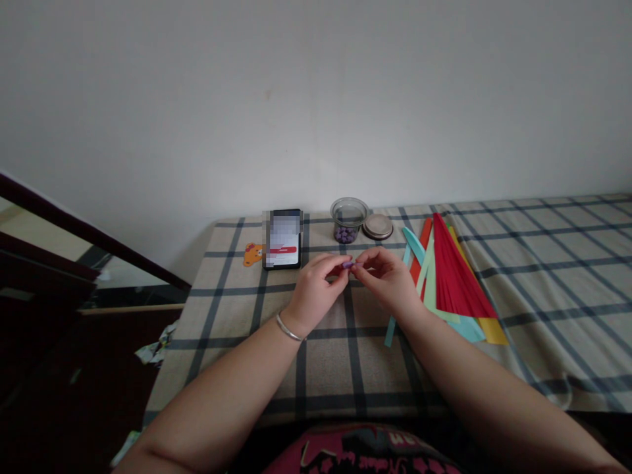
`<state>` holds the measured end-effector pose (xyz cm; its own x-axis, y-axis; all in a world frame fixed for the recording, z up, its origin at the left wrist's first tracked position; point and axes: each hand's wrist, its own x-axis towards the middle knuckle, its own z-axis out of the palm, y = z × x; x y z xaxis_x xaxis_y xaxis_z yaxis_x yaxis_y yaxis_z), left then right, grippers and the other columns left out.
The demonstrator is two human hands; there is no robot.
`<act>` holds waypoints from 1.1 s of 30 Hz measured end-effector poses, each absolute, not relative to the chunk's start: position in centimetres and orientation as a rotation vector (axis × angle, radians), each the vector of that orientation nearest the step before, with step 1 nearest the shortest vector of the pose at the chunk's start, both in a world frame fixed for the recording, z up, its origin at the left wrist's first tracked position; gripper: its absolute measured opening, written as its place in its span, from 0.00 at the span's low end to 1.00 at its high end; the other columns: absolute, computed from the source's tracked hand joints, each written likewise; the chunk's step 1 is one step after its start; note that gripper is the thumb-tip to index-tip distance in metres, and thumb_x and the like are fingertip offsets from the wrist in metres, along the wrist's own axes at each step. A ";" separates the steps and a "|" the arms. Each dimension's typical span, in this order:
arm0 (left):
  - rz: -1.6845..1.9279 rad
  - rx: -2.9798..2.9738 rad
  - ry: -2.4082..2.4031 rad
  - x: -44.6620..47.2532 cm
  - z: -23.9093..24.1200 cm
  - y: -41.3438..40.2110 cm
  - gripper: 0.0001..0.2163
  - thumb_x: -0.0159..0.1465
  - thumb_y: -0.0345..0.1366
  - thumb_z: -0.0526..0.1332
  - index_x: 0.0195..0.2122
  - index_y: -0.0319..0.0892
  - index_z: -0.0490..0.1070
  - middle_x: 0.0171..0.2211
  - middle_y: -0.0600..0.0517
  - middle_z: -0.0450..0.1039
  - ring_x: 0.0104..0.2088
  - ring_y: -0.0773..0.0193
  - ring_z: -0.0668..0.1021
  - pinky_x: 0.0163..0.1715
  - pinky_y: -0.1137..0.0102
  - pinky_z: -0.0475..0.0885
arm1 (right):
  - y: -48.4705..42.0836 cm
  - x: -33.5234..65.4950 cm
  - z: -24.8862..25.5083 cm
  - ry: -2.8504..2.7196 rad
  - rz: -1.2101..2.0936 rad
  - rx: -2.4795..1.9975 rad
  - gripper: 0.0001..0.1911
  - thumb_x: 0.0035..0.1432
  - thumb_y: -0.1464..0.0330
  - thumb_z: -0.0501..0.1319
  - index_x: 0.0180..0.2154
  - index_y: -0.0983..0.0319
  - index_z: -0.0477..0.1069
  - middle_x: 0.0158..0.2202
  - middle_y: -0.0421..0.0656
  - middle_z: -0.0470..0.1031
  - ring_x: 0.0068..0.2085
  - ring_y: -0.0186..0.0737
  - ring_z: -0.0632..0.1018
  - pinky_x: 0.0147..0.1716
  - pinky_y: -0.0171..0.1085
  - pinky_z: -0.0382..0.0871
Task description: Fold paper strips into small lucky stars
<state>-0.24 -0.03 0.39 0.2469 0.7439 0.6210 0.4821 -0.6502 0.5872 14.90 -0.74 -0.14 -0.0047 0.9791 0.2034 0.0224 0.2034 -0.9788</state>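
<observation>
A checked cloth (326, 355) covers the table below a bare wall. Over its middle, the left hand (316, 289) and right hand (388, 280) meet, fingertips pinched together on a small purple piece (348, 264). At twelve o'clock stands a jar (349, 220); at three o'clock lie paper strips (454, 276); at eleven, a phone (283, 239).

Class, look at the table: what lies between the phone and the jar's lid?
In the head view, the open clear jar with small purple pieces inside stands between the phone and the lid, close beside the lid.
</observation>
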 end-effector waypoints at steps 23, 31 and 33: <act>1.333 2.182 1.029 -0.5 0.0 0.3 0.10 0.60 0.28 0.61 0.42 0.42 0.74 0.38 0.49 0.77 0.38 0.65 0.78 0.39 0.69 0.75 | 0.0 15.2 0.1 -1.049 1.480 -0.997 0.17 0.39 0.59 0.71 0.27 0.60 0.69 0.25 0.37 0.73 0.27 0.32 0.75 0.30 0.34 0.72; 1.312 2.283 1.042 -0.5 -0.1 0.3 0.10 0.60 0.27 0.61 0.42 0.41 0.74 0.36 0.49 0.76 0.38 0.65 0.78 0.40 0.68 0.75 | -0.1 15.2 0.4 -1.175 1.363 -1.052 0.18 0.39 0.57 0.70 0.25 0.61 0.68 0.22 0.36 0.71 0.25 0.32 0.73 0.27 0.34 0.69; 1.301 2.304 1.067 -0.5 0.0 0.2 0.10 0.60 0.27 0.61 0.43 0.41 0.74 0.37 0.49 0.76 0.38 0.64 0.78 0.40 0.67 0.76 | -0.1 15.2 0.4 -1.225 1.296 -1.075 0.17 0.41 0.56 0.69 0.26 0.60 0.67 0.23 0.37 0.71 0.25 0.33 0.73 0.27 0.35 0.69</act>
